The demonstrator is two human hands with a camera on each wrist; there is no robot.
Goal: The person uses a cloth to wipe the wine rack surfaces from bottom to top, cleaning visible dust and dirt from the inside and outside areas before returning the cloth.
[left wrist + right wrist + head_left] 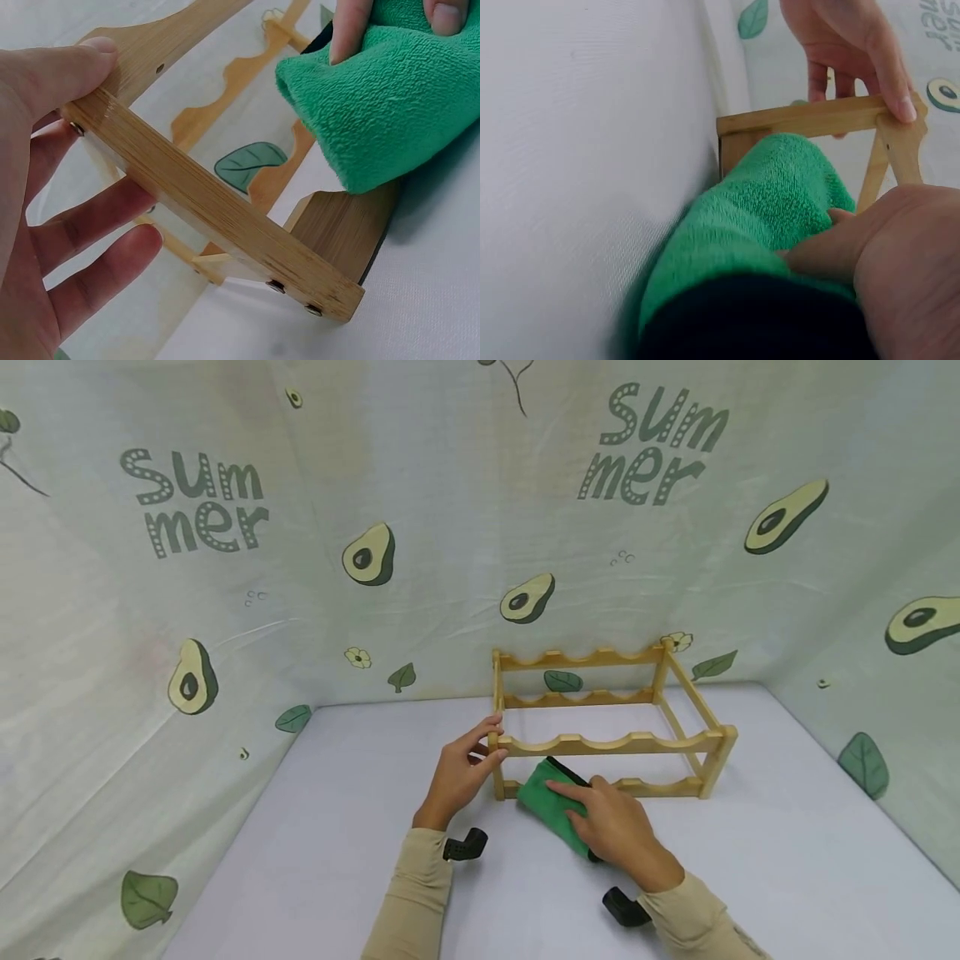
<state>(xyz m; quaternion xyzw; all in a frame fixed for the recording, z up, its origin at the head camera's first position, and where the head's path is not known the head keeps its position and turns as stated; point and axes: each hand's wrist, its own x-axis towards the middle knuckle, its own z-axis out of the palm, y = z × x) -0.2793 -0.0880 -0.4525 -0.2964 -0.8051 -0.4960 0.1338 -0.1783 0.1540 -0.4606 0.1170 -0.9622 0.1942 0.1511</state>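
A light wooden rack (570,746) with scalloped rails stands on the table. My left hand (461,777) grips the top of its front left post (210,206), thumb on the near side and fingers behind. With my right hand (622,827) I hold a green cloth (551,802) that has a black edge. The folded cloth lies against the left part of the lower front rail (345,232), covering some of it. In the right wrist view, the cloth (772,187) hides part of the right fingers.
White covers the table (337,860). Behind the rack hangs a pale curtain (435,527) printed with avocados, leaves and lettering. Black devices sit at the left wrist (467,845) and the right wrist (626,908).
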